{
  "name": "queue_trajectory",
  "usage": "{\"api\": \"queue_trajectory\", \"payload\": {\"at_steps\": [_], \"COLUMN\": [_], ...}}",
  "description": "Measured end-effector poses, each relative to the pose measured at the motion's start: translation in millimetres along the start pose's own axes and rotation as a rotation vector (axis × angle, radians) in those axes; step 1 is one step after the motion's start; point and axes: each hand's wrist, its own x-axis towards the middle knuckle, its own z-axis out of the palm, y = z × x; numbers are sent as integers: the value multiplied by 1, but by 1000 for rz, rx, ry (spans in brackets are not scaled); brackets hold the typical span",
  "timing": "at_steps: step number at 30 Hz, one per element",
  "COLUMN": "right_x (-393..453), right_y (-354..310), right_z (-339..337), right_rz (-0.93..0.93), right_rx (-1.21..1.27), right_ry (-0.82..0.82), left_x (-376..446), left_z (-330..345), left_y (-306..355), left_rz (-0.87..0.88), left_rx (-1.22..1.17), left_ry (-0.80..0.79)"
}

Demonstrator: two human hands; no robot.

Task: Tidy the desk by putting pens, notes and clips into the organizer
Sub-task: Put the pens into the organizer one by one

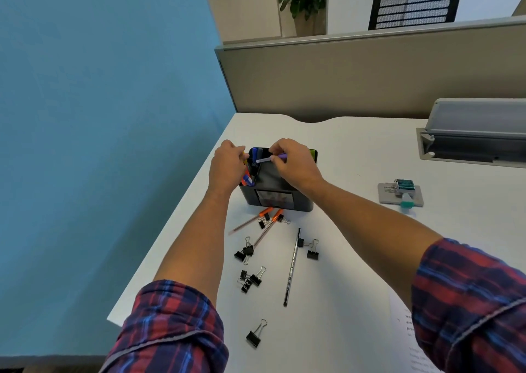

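A black desk organizer stands near the left edge of the white desk, with several pens upright in its left compartment. My right hand hovers over its top, holding a purple-and-white pen sideways above the opening. At the organizer's left rim my left hand is closed around a yellow pen, mostly hidden. In front of the organizer lie two orange-capped pens, a black pen and several black binder clips. One binder clip lies alone, nearest to me.
A grey stamp pad with a teal item sits to the right. A printed sheet lies under my right sleeve. A grey cable tray occupies the far right. A beige partition backs the desk; the desk's left edge drops off.
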Motion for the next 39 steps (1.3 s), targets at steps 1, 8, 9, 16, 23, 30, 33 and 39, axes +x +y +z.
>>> {"api": "queue_trajectory", "payload": {"at_steps": [1, 8, 9, 16, 23, 30, 33, 39], "right_x": [2, 6, 5, 3, 7, 12, 12, 11], "right_y": [-2, -5, -4, -8, -12, -15, -17, -16], "right_z": [1, 15, 17, 24, 20, 23, 23, 32], "right_rz": [10, 95, 100, 146, 146, 46, 42, -116], "right_rx": [7, -9, -1, 98, 154, -31, -2, -244], "right_ry": [-2, -121, -126, -17, 83, 23, 69, -98], "left_x": [1, -1, 0, 1, 0, -1, -2, 0], "left_z": [2, 5, 5, 5, 5, 6, 6, 8], "left_y": [0, 5, 4, 0, -1, -4, -4, -4], "left_rz": [-19, -103, -109, -122, -123, -141, -127, -122], "left_rx": [4, -109, -118, -83, -162, -233, -213, -207], "left_ry": [-5, 31, 49, 59, 4, -10, -8, 5]}}
